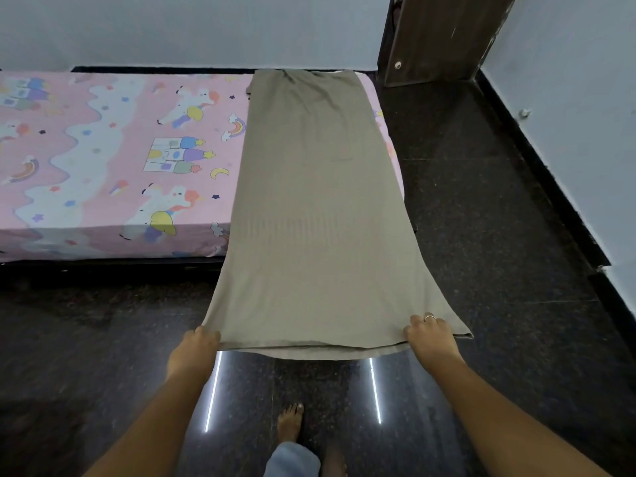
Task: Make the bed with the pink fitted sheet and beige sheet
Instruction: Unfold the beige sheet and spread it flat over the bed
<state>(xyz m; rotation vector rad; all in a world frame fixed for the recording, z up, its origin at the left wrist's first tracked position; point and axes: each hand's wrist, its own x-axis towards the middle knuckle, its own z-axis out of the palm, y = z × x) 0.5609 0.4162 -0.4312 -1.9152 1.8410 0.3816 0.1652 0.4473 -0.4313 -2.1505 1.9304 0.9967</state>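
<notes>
Left hand [198, 342], right hand [428, 333] gripped near edge of beige sheet [320, 201] (folded narrow), lying across right end of bed [103, 266]. Risk: hard pull could drag it off, rucking pink fitted sheet [113, 149].

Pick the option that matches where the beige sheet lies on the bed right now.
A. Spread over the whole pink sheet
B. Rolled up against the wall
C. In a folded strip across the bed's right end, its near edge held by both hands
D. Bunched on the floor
C: the beige sheet covers only the right end of the pink fitted sheet, and the left hand and right hand grip its near edge above the floor.
</notes>
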